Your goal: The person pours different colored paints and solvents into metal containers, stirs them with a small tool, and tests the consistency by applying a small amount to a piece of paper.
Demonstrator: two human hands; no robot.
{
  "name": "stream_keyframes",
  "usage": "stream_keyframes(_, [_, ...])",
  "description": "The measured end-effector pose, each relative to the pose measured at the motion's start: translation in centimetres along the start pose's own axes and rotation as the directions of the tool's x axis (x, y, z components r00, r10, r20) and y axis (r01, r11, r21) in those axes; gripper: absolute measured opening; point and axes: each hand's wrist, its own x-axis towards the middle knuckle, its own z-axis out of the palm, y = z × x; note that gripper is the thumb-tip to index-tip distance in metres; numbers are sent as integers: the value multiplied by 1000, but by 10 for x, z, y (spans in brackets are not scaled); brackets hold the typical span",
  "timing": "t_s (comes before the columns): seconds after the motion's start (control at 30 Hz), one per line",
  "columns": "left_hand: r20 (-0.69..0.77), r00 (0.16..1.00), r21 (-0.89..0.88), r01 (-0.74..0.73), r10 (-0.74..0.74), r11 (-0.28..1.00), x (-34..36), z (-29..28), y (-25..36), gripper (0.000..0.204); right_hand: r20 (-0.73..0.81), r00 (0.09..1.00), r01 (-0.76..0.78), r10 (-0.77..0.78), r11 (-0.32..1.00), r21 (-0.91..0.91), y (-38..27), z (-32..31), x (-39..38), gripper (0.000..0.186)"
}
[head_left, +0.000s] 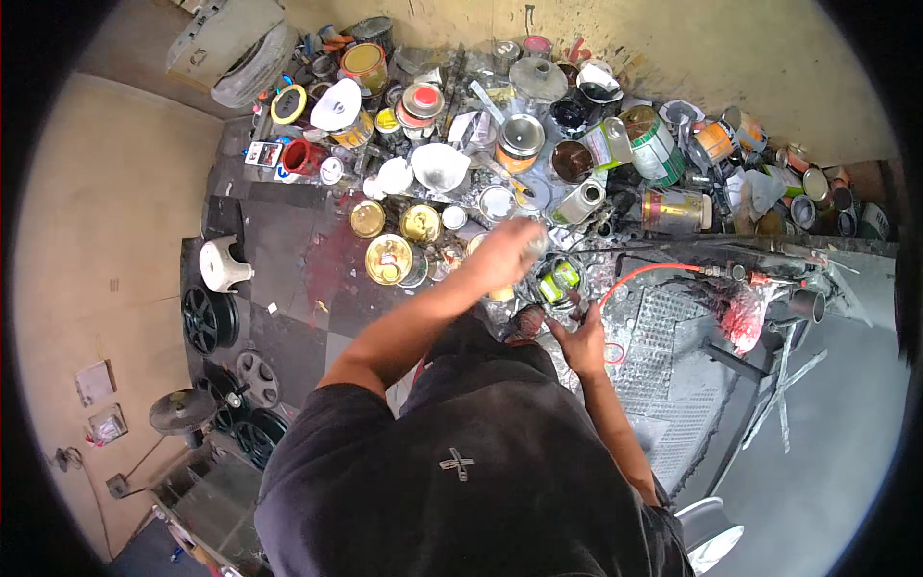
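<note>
My left hand (508,256) reaches out over the near edge of a crowd of paint cans, its fingers closed round a small, pale, can-like thing (536,243). Its kind is mostly hidden by the fingers. Closer to my body, my right hand (581,342) is bent round something dark that I cannot make out. A red hose (639,277) runs up to this hand from the right. Left of its fingertips is a rounded reddish-brown thing (527,321). A green-and-white labelled can (559,281) lies between and just beyond my hands.
Gold-lidded cans (388,260) stand to the left, beside a white mixing bowl (440,167). More paint cans (520,140) crowd along the wall. At right are a perforated metal panel (663,361) and a metal frame (769,385). A white stool (225,264) and wheel rims (209,319) lie left.
</note>
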Motion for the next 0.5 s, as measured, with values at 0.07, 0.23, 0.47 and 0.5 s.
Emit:
stream_keyframes(0.07, [55, 998, -15, -29, 30, 999, -15, -8, 41, 50, -72, 994, 87, -83, 995, 58, -17, 8, 7, 63])
stream_keyframes(0.23, [207, 977, -190, 84, -44, 978, -41, -45, 90, 43, -9, 998, 68, -68, 983, 170, -44, 8, -8, 62])
stream_keyframes(0.47, [307, 949, -55, -61, 75, 997, -64, -72, 68, 32, 58, 987, 142, -147, 986, 86, -57, 24, -22, 66])
stream_keyframes(0.5, [212, 976, -24, -39, 43, 999, -64, -75, 68, 29, 50, 992, 111, -118, 987, 119, -60, 28, -22, 66])
